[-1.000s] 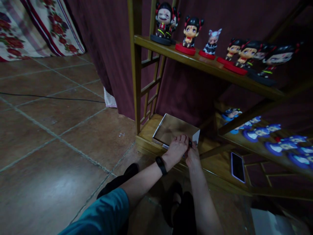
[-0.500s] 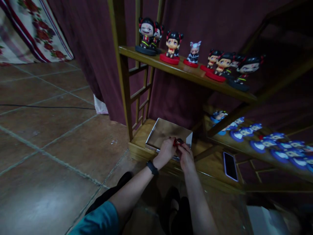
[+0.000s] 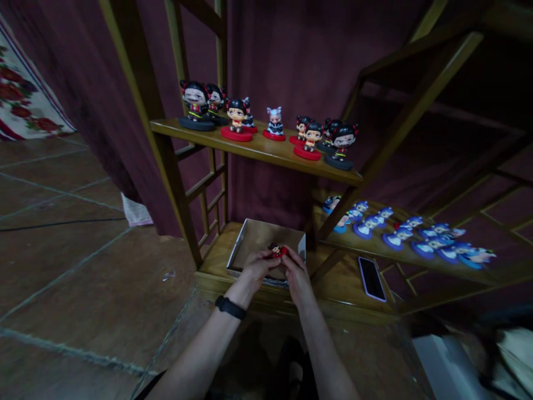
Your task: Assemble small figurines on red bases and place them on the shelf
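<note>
Head view: left hand [image 3: 254,268] and right hand [image 3: 295,268] both have fingers closed on one small dark-and-red figurine [image 3: 275,249], over one open box [image 3: 251,240]; hands hide part of its near rim. Upper shelf [image 3: 260,151] carries nine figurines [image 3: 275,123]: five red bases, four dark. One phone [image 3: 372,279] right of box. Blue-based figurines [image 3: 366,226] overlap, partly behind a post [image 3: 340,211]; count unclear.

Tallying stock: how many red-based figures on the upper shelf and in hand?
6: held figure, between left hand and right hand; on the upper shelf, front-left figure, half-hidden figure behind it, middle figure, front-right figure, back-right figure. Others may be hidden.
</note>
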{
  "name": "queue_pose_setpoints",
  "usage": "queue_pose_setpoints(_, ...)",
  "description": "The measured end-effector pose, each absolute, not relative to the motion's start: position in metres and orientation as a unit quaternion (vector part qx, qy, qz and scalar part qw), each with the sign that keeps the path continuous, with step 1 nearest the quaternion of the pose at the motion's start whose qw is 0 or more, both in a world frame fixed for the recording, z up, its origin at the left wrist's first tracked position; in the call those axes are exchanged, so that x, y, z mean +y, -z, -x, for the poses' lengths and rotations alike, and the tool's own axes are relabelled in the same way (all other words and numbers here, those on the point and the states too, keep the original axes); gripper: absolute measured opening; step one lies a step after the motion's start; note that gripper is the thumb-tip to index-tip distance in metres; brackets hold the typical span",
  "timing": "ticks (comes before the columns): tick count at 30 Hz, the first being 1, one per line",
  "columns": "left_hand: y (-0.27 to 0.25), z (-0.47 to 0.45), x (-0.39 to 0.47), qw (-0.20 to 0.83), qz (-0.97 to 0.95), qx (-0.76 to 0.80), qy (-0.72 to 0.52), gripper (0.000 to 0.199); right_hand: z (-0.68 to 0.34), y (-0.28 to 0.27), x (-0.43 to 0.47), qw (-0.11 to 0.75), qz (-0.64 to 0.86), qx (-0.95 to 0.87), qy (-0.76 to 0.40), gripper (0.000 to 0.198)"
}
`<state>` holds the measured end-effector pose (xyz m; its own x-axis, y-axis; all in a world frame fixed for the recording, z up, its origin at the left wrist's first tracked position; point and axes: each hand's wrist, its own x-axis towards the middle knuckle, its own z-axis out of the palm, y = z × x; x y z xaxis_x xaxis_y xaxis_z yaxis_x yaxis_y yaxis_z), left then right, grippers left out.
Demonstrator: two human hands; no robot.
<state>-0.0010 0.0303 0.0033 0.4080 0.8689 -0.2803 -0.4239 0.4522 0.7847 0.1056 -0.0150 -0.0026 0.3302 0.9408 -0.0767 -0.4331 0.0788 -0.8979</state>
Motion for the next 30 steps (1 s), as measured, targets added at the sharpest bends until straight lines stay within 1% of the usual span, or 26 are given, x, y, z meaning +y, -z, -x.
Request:
queue_pose_setpoints(5, -0.004, -0.001, 0.031, 0.747, -0.349, 0.366, -0.432, 0.038, -0.108, 0.005, -0.013, 0.686, 0.439, -0.291, -0.502, 0.049)
queue_pose_setpoints(13, -0.016, 0.004, 0.028, 0.804, -0.264, 0.328, -0.419, 0.029, -0.11, 0.002, -0.012, 0.69, 0.476, -0.31, -0.448, 0.049)
queue_pose_setpoints(20, -0.025, 0.011, 0.031, 0.787, -0.254, 0.362, -0.431, 0.028, -0.11, -0.002, -0.012, 0.664, 0.523, -0.371, -0.384, 0.045)
queue_pose_setpoints(26, -0.022, 0.009, 0.032, 0.747, -0.324, 0.407, -0.414, 0.033, -0.113, 0.007, -0.009, 0.62, 0.572, -0.459, -0.277, 0.043)
queue_pose_setpoints(30, -0.02, 0.007, 0.031, 0.736, -0.344, 0.424, -0.401, 0.032, -0.113, 0.009, -0.01, 0.599, 0.57, -0.491, -0.272, 0.044)
